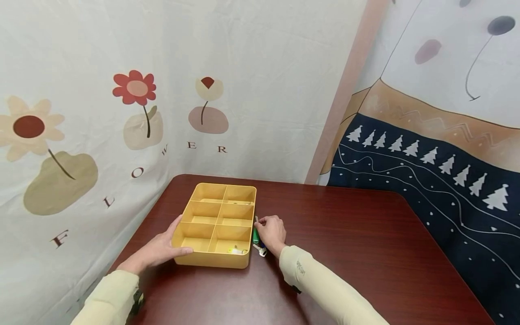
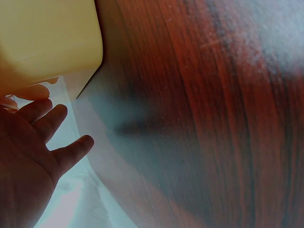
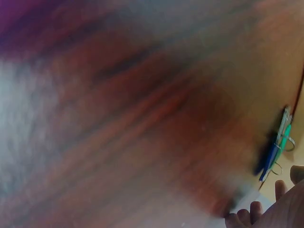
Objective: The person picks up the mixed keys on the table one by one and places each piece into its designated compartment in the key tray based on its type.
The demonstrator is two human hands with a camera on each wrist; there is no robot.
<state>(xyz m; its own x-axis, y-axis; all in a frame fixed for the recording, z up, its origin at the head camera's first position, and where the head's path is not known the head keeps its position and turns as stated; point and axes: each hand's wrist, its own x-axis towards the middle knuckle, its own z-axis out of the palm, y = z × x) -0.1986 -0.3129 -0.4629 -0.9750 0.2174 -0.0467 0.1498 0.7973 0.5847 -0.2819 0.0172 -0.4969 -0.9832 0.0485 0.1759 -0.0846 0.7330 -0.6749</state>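
Note:
My left hand holds the front left corner of a yellow divided box, thumb along its front rim. In the left wrist view, some of the left hand's fingers stand away from the box wall. Beside the box's right wall is my right hand, fingers bent close to a green key tag. A silver key lies near it. The right wrist view shows a blue tag beside the green one, with metal rings. Whether the right fingertips pinch anything is hidden.
A small yellow tag lies in the box's front right compartment, and something small sits in the back right one. The box stands on a dark red wooden table. Printed fabric hangs behind the table and along its left side.

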